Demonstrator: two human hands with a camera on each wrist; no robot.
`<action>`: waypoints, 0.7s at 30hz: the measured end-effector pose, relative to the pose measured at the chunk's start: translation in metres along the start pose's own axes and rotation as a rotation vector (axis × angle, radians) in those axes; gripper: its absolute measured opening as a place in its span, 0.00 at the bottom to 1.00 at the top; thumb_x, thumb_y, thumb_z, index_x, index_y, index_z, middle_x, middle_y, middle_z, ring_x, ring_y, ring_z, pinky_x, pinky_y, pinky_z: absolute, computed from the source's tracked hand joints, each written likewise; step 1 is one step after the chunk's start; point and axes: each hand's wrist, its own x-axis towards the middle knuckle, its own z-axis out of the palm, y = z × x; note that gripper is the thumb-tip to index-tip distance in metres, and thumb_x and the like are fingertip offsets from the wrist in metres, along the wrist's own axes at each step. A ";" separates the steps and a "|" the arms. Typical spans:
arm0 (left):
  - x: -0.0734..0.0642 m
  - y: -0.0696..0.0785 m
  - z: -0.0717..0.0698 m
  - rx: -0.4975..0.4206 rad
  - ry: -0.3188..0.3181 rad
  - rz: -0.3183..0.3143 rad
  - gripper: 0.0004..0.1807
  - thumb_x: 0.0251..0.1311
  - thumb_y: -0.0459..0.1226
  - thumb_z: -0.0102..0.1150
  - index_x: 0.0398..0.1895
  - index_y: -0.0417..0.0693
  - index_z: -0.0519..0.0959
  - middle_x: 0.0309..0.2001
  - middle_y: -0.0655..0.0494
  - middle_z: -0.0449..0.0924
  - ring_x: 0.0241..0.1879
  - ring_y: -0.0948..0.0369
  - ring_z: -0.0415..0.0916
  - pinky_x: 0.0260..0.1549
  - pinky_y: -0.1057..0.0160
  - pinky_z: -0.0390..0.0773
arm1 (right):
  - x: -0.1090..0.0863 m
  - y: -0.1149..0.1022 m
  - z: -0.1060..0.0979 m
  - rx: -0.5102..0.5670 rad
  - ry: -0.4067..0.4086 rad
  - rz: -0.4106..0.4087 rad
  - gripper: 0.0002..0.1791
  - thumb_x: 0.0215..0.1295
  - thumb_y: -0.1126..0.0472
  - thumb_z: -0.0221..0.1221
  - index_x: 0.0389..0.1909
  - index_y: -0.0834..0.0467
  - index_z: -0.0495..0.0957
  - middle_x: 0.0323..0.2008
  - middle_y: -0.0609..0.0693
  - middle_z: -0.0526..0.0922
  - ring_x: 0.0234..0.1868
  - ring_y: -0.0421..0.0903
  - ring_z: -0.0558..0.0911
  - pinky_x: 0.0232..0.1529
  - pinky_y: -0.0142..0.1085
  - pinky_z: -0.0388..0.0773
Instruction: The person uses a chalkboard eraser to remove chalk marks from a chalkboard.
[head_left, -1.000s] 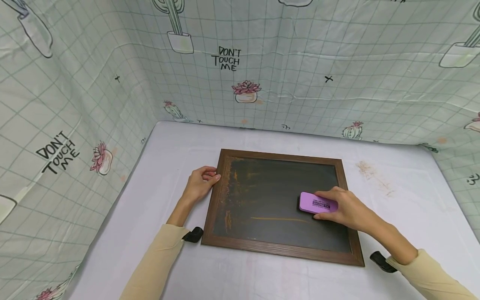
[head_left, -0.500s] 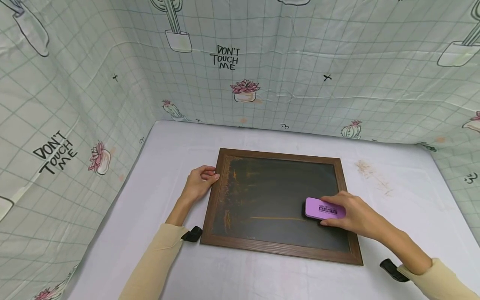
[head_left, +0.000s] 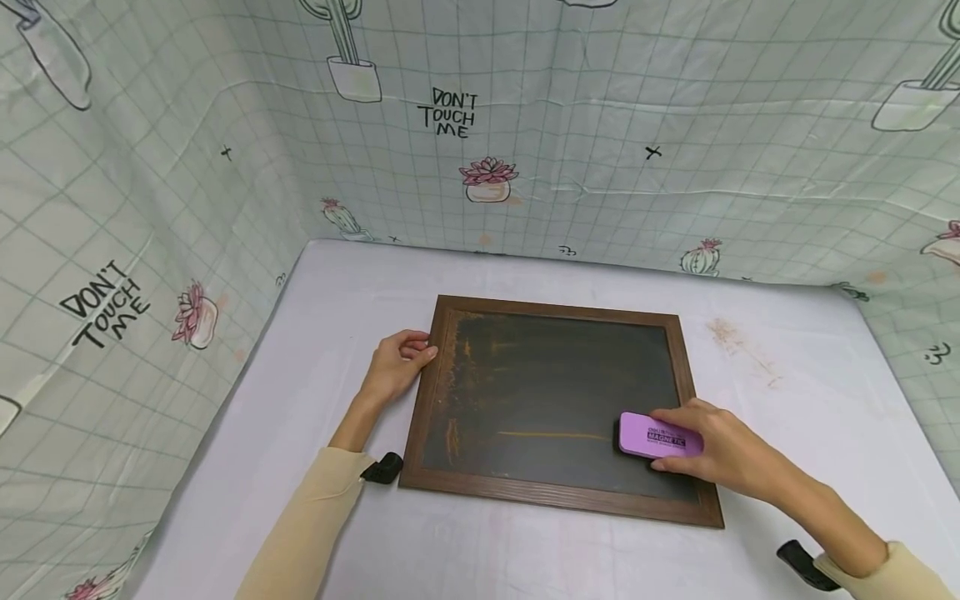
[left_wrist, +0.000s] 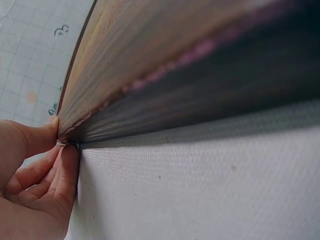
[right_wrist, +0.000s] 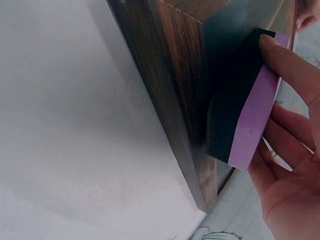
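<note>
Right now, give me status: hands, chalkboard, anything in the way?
Left hand holding left edge of chalkboard. Right hand gripping eraser, lower right. Orange marks mostly left. Nothing visible between eraser and orange line.

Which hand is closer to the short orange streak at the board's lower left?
Left. The left hand holds the board by its left edge, farther back than the orange streak; the right hand grips the purple eraser near the board's right side.

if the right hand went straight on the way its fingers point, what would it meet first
With the eraser leading, the right hand would probably meet the orange streak on the board first, just off the eraser's far end. Whether the eraser touches the board is hard to tell.
</note>
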 end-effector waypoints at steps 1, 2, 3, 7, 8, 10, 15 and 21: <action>0.000 0.000 0.000 0.000 0.000 0.000 0.20 0.69 0.35 0.65 0.59 0.32 0.79 0.46 0.41 0.82 0.43 0.50 0.79 0.43 0.61 0.74 | 0.000 -0.001 0.000 0.000 0.001 -0.004 0.34 0.44 0.54 0.82 0.51 0.66 0.85 0.34 0.39 0.77 0.32 0.30 0.70 0.29 0.29 0.73; 0.000 0.000 0.000 0.000 0.000 0.000 0.20 0.69 0.35 0.65 0.59 0.32 0.79 0.46 0.41 0.82 0.43 0.50 0.79 0.43 0.61 0.74 | 0.000 -0.001 0.001 -0.001 0.000 -0.008 0.33 0.44 0.54 0.82 0.51 0.66 0.85 0.34 0.39 0.77 0.32 0.30 0.70 0.29 0.29 0.72; 0.000 0.000 0.000 0.000 0.001 0.000 0.20 0.69 0.36 0.65 0.59 0.32 0.79 0.46 0.41 0.82 0.43 0.50 0.79 0.43 0.61 0.74 | -0.001 -0.002 0.001 -0.004 0.001 -0.010 0.33 0.44 0.54 0.82 0.51 0.65 0.85 0.34 0.39 0.77 0.32 0.30 0.70 0.29 0.28 0.72; 0.000 -0.001 0.001 0.000 0.006 0.002 0.20 0.69 0.36 0.65 0.59 0.32 0.79 0.46 0.41 0.82 0.43 0.51 0.78 0.43 0.61 0.74 | 0.000 -0.004 0.003 -0.017 0.010 -0.021 0.33 0.43 0.55 0.83 0.51 0.65 0.86 0.34 0.39 0.77 0.32 0.30 0.69 0.29 0.28 0.72; 0.000 -0.001 0.001 0.001 0.006 0.004 0.20 0.69 0.35 0.65 0.59 0.32 0.79 0.46 0.41 0.82 0.42 0.51 0.78 0.43 0.61 0.74 | 0.000 -0.004 0.003 -0.018 0.013 -0.022 0.33 0.43 0.55 0.83 0.50 0.66 0.86 0.34 0.39 0.77 0.32 0.31 0.69 0.29 0.28 0.72; 0.000 -0.001 0.001 -0.001 0.006 0.007 0.20 0.69 0.35 0.65 0.58 0.32 0.79 0.45 0.41 0.82 0.42 0.51 0.78 0.42 0.61 0.74 | 0.000 -0.005 0.003 -0.025 0.021 -0.025 0.33 0.42 0.55 0.83 0.50 0.66 0.86 0.34 0.39 0.78 0.32 0.31 0.69 0.29 0.27 0.71; 0.001 -0.001 0.001 -0.001 0.007 0.014 0.19 0.69 0.35 0.65 0.58 0.32 0.79 0.45 0.42 0.81 0.41 0.52 0.78 0.42 0.62 0.73 | 0.002 -0.008 0.005 -0.027 0.028 -0.018 0.33 0.41 0.55 0.83 0.49 0.67 0.86 0.34 0.41 0.79 0.32 0.32 0.69 0.28 0.27 0.71; 0.001 -0.002 0.002 0.001 0.013 -0.004 0.19 0.69 0.35 0.65 0.58 0.33 0.80 0.45 0.42 0.81 0.41 0.52 0.77 0.41 0.62 0.73 | 0.007 -0.013 0.008 -0.011 0.017 0.000 0.33 0.42 0.53 0.83 0.49 0.67 0.86 0.33 0.40 0.79 0.32 0.33 0.69 0.28 0.29 0.72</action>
